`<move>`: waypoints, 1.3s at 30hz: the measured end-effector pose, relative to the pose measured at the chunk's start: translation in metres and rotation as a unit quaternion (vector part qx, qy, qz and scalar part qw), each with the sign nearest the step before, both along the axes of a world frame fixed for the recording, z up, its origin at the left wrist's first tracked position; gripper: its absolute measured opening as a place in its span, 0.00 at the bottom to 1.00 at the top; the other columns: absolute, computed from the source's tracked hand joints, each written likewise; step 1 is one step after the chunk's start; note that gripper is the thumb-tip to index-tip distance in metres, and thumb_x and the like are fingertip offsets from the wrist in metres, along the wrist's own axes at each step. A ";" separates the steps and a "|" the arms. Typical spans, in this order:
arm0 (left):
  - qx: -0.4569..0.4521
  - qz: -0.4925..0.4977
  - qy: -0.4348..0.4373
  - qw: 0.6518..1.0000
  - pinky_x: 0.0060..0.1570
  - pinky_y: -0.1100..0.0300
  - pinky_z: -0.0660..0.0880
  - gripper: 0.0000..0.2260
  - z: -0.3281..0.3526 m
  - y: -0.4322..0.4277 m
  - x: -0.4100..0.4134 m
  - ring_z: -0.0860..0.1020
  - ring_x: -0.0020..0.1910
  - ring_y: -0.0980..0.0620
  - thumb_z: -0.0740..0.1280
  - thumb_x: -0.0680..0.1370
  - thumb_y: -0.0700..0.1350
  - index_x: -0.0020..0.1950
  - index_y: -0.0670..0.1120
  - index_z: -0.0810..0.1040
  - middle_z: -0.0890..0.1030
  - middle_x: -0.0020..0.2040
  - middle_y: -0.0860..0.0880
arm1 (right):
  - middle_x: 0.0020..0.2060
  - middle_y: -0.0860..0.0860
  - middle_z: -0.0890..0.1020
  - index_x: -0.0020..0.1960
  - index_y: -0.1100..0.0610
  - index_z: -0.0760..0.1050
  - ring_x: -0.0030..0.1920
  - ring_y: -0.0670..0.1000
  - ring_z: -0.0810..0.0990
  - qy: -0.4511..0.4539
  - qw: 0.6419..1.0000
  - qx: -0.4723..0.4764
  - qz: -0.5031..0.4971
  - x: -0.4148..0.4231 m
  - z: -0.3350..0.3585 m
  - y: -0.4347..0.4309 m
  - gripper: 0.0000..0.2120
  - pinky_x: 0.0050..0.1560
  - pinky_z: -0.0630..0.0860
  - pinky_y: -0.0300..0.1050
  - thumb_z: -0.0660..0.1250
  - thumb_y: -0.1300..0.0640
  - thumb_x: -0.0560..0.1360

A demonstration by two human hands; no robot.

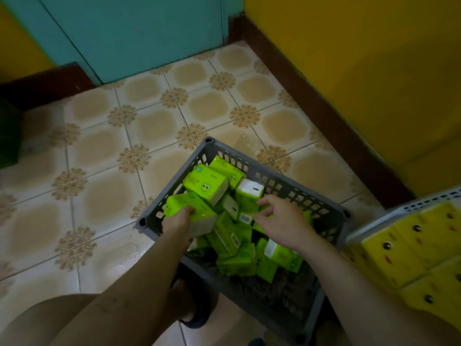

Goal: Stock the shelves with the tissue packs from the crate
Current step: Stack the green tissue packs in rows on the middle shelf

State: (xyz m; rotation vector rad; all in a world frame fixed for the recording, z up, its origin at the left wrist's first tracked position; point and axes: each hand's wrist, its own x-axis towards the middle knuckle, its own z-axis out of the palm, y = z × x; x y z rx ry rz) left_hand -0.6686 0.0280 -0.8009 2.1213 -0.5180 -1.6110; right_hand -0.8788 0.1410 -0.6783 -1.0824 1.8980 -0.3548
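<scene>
— Where are the tissue packs (206,185)?

— Heaped every which way in the grey crate (275,174): bright green, some with a small smiling face, a few showing their white ends. The crate stands on the patterned floor tiles (99,171).

— And the hands?

— Both are down in the crate, forearms reaching in from the near side. The left hand (178,224) is at the left rim, fingers wrapped round one green pack (193,213) and thumb side up, so it grips that pack. The right hand (282,221) lies palm down over the middle of the heap, its fingers bent and the tips touching the packs. Whether it has hold of one, I cannot tell.

— What is around it?

— Just right of the crate, yellow packs (399,245) sit in rows under a pale perforated edge. By the near left wall of the crate there is a foot in a dark sandal (192,313). Beyond are a teal door (139,33) and a yellow wall (361,58).
</scene>
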 end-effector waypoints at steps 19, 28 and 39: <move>-0.270 -0.415 0.387 0.778 0.43 0.54 0.80 0.32 0.326 0.131 -0.063 0.82 0.42 0.47 0.82 0.56 0.55 0.55 0.43 0.80 0.82 0.47 0.42 | 0.75 0.50 0.55 0.77 0.40 0.50 0.74 0.53 0.57 0.355 0.873 -0.288 0.170 0.003 0.238 0.183 0.49 0.72 0.61 0.53 0.74 0.37 0.64; -0.285 -0.396 0.454 0.745 0.45 0.47 0.79 0.31 0.385 0.209 -0.150 0.78 0.58 0.42 0.69 0.71 0.57 0.72 0.50 0.68 0.75 0.67 0.44 | 0.65 0.50 0.66 0.70 0.47 0.66 0.65 0.53 0.68 0.382 0.835 -0.371 -0.137 -0.051 0.286 0.267 0.37 0.59 0.74 0.51 0.73 0.38 0.65; -0.286 -0.366 0.439 0.769 0.49 0.42 0.80 0.18 0.416 0.248 -0.199 0.82 0.53 0.41 0.73 0.73 0.42 0.61 0.46 0.74 0.82 0.56 0.42 | 0.74 0.47 0.50 0.75 0.42 0.56 0.74 0.53 0.55 0.350 0.866 -0.310 -0.177 -0.047 0.306 0.281 0.41 0.64 0.70 0.50 0.70 0.35 0.67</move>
